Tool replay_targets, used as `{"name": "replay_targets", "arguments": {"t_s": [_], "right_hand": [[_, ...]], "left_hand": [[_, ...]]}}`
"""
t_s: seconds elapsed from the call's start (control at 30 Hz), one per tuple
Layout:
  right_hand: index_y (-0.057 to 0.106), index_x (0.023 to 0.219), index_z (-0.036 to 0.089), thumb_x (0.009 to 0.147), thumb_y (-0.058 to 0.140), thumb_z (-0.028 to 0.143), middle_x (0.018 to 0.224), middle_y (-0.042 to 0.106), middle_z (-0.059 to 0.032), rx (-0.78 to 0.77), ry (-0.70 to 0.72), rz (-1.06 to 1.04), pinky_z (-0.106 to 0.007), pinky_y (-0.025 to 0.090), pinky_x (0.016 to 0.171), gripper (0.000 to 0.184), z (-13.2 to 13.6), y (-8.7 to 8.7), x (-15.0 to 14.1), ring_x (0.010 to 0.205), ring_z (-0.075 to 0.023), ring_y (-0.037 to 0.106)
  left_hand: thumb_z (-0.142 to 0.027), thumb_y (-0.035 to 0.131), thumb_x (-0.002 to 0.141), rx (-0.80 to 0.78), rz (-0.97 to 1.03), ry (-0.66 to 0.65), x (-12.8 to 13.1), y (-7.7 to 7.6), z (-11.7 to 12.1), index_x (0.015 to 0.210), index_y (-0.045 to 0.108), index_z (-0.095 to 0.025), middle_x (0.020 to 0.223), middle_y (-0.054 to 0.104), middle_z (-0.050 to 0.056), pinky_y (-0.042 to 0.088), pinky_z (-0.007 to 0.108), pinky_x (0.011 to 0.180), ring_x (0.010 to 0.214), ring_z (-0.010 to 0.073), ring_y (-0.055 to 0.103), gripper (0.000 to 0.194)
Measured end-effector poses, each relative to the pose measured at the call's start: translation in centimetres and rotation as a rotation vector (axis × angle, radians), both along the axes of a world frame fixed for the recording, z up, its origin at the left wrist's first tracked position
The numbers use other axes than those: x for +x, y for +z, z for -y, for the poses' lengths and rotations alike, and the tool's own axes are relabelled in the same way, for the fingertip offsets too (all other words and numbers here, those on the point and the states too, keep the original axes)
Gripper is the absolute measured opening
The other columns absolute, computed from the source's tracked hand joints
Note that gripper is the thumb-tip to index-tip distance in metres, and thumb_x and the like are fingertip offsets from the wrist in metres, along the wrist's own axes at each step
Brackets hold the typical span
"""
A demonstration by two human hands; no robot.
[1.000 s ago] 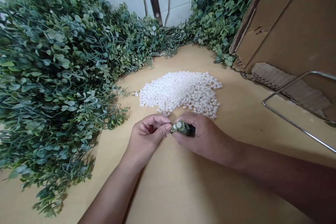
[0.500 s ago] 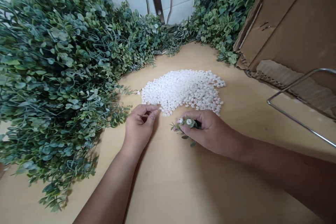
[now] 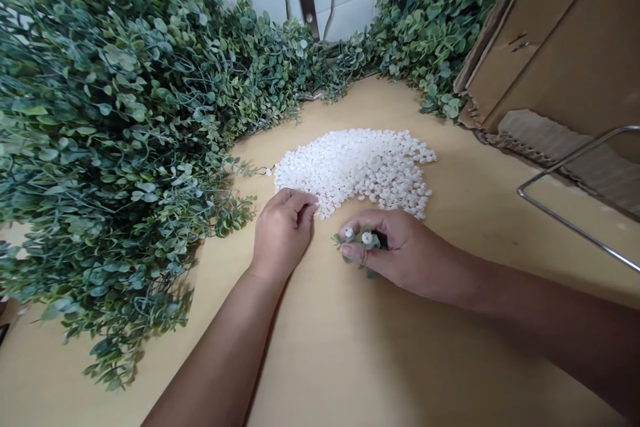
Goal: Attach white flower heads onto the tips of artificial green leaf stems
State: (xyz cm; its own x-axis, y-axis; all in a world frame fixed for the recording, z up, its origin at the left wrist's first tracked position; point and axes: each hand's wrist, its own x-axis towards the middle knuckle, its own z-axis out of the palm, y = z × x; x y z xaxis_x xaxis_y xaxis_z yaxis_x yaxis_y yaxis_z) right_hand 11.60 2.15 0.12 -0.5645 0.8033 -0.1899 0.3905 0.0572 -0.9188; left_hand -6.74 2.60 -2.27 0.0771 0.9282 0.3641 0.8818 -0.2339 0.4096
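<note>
My right hand (image 3: 400,243) is closed round an artificial leafy sprig (image 3: 357,238); two small white pieces show on its green leaves. Something black, partly hidden, sits in the palm behind the sprig. My left hand (image 3: 285,227) reaches the near left edge of a heap of small white plastic pieces (image 3: 345,160), thumb and forefinger pinched together at the outermost ones. What lies between those fingertips is too small to make out. The two hands are apart, both just in front of the heap.
Dense artificial greenery (image 3: 125,147) fills the left side, with one sprig stretching toward the heap. More greenery (image 3: 435,20) stands at the back right. A torn cardboard box (image 3: 560,47) and a bent metal rod (image 3: 570,217) are on the right. Everything rests on a tan tabletop (image 3: 320,347).
My left hand has left the sprig and gone to the heap's near edge, its fingers now pinched there. My right hand has drawn slightly right with the sprig. The view has shifted a little.
</note>
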Motion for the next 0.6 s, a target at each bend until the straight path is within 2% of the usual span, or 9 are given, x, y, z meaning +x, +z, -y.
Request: {"name": "replay_targets", "arguments": {"t_s": [0.1, 0.17, 0.27, 0.33, 0.43, 0.5, 0.6], "right_hand": [[0.059, 0.067, 0.012, 0.076, 0.051, 0.023, 0.069, 0.053, -0.0028, 0.223, 0.059, 0.124, -0.024, 0.037, 0.067, 0.016, 0.0, -0.2, 0.1, 0.069, -0.0092, 0.046], [0.06, 0.069, 0.011, 0.074, 0.051, 0.016, 0.074, 0.055, -0.0044, 0.294, 0.075, 0.171, -0.025, 0.036, 0.073, 0.012, 0.0, -0.3, 0.1, 0.077, -0.0108, 0.046], [0.058, 0.07, 0.011, 0.072, 0.05, 0.009, 0.078, 0.055, -0.004, 0.308, 0.052, 0.173, -0.023, 0.036, 0.075, 0.009, -0.2, -0.4, 0.2, 0.081, -0.0104, 0.046], [0.056, 0.069, 0.012, 0.075, 0.049, 0.013, 0.073, 0.054, -0.0019, 0.25, 0.03, 0.17, -0.022, 0.035, 0.07, 0.01, -0.3, -0.3, 0.3, 0.074, -0.0082, 0.046], [0.051, 0.066, 0.013, 0.079, 0.048, 0.024, 0.063, 0.049, 0.0017, 0.14, -0.017, 0.18, -0.02, 0.031, 0.058, 0.017, -0.5, -0.2, 0.4, 0.059, -0.005, 0.041], [0.05, 0.067, 0.014, 0.08, 0.048, 0.027, 0.063, 0.05, 0.0023, 0.109, -0.047, 0.145, -0.019, 0.031, 0.056, 0.018, -0.5, -0.1, 0.4, 0.058, -0.0042, 0.041], [0.052, 0.074, 0.015, 0.081, 0.046, 0.03, 0.068, 0.055, 0.0018, 0.047, -0.06, 0.05, -0.017, 0.035, 0.056, 0.018, -0.4, 0.0, 0.5, 0.059, -0.0042, 0.046]], "left_hand": [[-0.014, 0.054, 0.079, -0.013, -0.01, 0.011, -0.1, 0.1, 0.0, 0.088, 0.068, -0.017, 0.087, 0.066, 0.006, 0.048, 0.028, 0.072, 0.08, 0.0173, 0.062, 0.017], [-0.012, 0.054, 0.078, -0.025, -0.022, 0.022, -0.1, 0.2, 0.0, 0.088, 0.069, -0.017, 0.087, 0.067, 0.005, 0.048, 0.027, 0.071, 0.079, 0.017, 0.062, 0.019], [-0.013, 0.053, 0.078, -0.033, -0.024, 0.04, -0.3, 0.3, -0.1, 0.083, 0.069, -0.018, 0.086, 0.067, 0.005, 0.047, 0.027, 0.07, 0.078, 0.0172, 0.062, 0.017], [-0.016, 0.054, 0.078, -0.039, 0.04, 0.056, -0.5, 0.3, -0.1, 0.079, 0.069, -0.017, 0.086, 0.068, 0.005, 0.047, 0.028, 0.072, 0.08, 0.0177, 0.062, 0.015], [-0.022, 0.057, 0.077, -0.136, 0.323, 0.131, -0.3, 0.6, 0.2, 0.078, 0.068, -0.016, 0.075, 0.068, 0.003, 0.047, 0.026, 0.067, 0.069, 0.0151, 0.061, 0.012], [-0.023, 0.06, 0.075, -0.228, 0.581, 0.163, 0.2, 1.1, 0.8, 0.078, 0.067, -0.015, 0.063, 0.064, 0.0, 0.046, 0.024, 0.059, 0.056, 0.0115, 0.056, 0.011], [-0.022, 0.066, 0.07, -0.333, 0.9, 0.111, 1.3, 2.1, 1.9, 0.074, 0.067, -0.015, 0.061, 0.064, -0.001, 0.045, 0.02, 0.054, 0.05, 0.0075, 0.052, 0.008]]}}
